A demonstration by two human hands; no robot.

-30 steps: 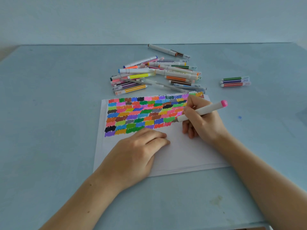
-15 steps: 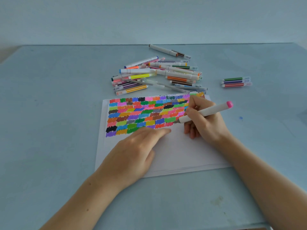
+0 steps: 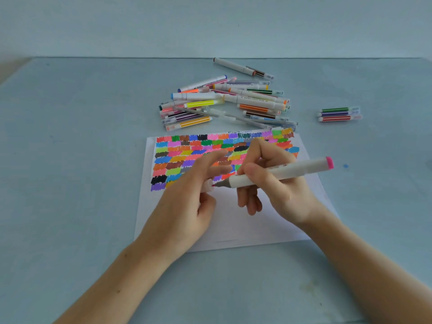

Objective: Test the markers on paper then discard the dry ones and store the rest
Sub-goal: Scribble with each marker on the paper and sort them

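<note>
Above the white paper (image 3: pixel 268 220), both hands meet over its bare lower half. The right hand (image 3: pixel 275 183) grips a white marker (image 3: pixel 280 173) with a pink end cap, fingers curled round the barrel, its grey nib end with a pink tip pointing left. That tip is just at a pale cap (image 3: pixel 207 185) which the left hand (image 3: pixel 187 206) pinches between thumb and a finger — the other fingers are spread and blurred, stretched over the colour patches. The upper part of the sheet is filled with rows of scribbled swatches (image 3: pixel 187 155) in many colours; a line of small dark writing runs along the top edge, too small to read. Beyond the paper lies a loose pile of markers (image 3: pixel 229 101), white-barrelled and striped ones crossing each other; print shows on a few barrels but cannot be read. Off to the right, well apart from the pile, three striped markers (image 3: pixel 339 114) — green, purple, red — lie side by side on the blue-grey table (image 3: pixel 70 160). A small blue mark (image 3: pixel 346 166) dots the table near the paper's right edge.
</note>
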